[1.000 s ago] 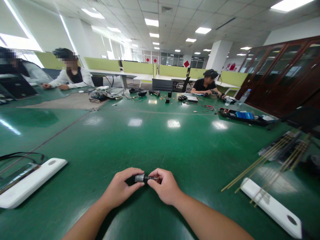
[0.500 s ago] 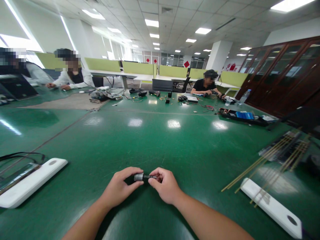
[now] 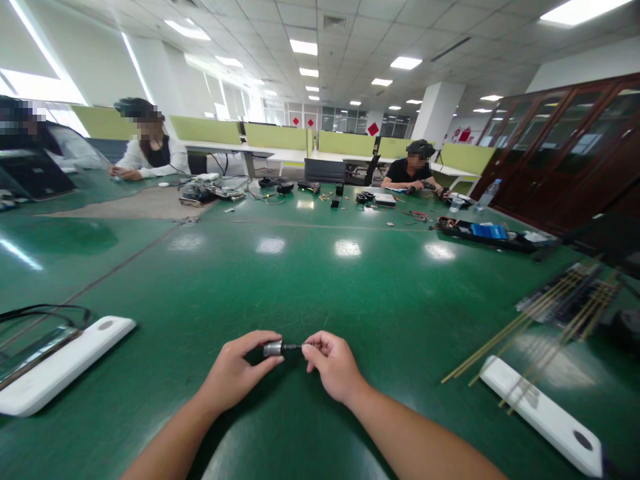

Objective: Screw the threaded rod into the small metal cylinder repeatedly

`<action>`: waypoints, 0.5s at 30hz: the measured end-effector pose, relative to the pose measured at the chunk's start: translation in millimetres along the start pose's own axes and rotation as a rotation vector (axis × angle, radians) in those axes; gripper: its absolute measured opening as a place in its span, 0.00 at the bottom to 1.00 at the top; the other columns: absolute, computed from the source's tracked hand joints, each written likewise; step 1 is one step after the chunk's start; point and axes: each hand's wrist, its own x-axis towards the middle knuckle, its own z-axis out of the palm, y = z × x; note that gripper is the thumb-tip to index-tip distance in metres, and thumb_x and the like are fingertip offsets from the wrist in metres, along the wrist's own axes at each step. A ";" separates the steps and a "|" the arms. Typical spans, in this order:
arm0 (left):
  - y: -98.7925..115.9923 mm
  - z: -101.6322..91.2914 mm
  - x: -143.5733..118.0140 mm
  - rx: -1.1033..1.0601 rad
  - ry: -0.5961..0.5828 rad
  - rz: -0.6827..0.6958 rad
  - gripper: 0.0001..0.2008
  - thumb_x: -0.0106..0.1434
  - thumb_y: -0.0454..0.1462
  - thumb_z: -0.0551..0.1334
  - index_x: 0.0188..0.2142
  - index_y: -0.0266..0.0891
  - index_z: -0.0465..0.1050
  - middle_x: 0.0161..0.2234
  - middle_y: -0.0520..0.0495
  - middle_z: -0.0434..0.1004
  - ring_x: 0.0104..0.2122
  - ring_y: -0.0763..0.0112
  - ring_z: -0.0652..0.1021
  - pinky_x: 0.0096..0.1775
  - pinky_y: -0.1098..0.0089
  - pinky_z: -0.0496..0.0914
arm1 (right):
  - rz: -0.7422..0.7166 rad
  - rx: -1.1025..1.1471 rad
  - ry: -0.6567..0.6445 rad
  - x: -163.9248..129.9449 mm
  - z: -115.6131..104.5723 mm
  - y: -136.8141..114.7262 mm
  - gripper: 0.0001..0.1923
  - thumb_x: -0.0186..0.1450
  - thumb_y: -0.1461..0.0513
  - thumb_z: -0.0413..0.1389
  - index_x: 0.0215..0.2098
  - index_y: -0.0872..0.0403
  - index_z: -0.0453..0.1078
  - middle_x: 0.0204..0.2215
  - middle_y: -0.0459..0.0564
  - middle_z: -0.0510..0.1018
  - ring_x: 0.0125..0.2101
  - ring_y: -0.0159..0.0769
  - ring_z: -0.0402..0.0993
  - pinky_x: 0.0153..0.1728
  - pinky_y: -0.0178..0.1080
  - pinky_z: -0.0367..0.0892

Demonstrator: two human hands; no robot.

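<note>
My left hand (image 3: pixel 235 373) pinches a small silver-and-black cylinder (image 3: pixel 273 348) between thumb and fingers, just above the green table (image 3: pixel 320 280). A thin dark shaft (image 3: pixel 294 347) sticks out of the cylinder's right end. My right hand (image 3: pixel 333 365) closes its fingertips on the far end of that shaft. Both hands sit close together near the table's front edge, in the middle of the view.
A white bar (image 3: pixel 55 370) with a black cable lies front left. Another white bar (image 3: pixel 545 417) lies front right under several thin brass rods (image 3: pixel 530 323). Three people sit at the far side among small parts and a black tray (image 3: pixel 485 235).
My hands have moved slightly apart, so more of the thin shaft shows between them. They also sit a little higher in view. The person at far left has shifted.
</note>
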 end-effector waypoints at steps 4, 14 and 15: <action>-1.4 -6.9 2.7 0.029 0.121 -0.046 0.16 0.61 0.45 0.69 0.48 0.45 0.76 0.44 0.46 0.79 0.44 0.60 0.79 0.49 0.62 0.72 | 0.005 0.128 -0.004 4.0 -2.1 4.6 0.17 0.67 0.51 0.56 0.34 0.57 0.71 0.27 0.47 0.75 0.22 0.29 0.71 0.27 0.33 0.64; -17.0 -19.8 13.6 -0.842 0.476 -0.552 0.27 0.58 0.46 0.72 0.54 0.39 0.74 0.49 0.42 0.77 0.41 0.68 0.79 0.44 0.72 0.77 | -0.003 0.169 -0.086 -0.5 0.4 -0.3 0.28 0.73 0.46 0.45 0.27 0.58 0.69 0.22 0.46 0.72 0.20 0.28 0.68 0.28 0.33 0.63; -18.2 -24.9 11.7 -0.892 0.472 -0.565 0.26 0.56 0.44 0.73 0.53 0.38 0.75 0.49 0.42 0.77 0.42 0.68 0.79 0.45 0.72 0.77 | -0.006 0.164 -0.092 -0.7 0.3 -0.1 0.28 0.73 0.46 0.45 0.27 0.58 0.68 0.22 0.46 0.72 0.20 0.28 0.68 0.28 0.33 0.63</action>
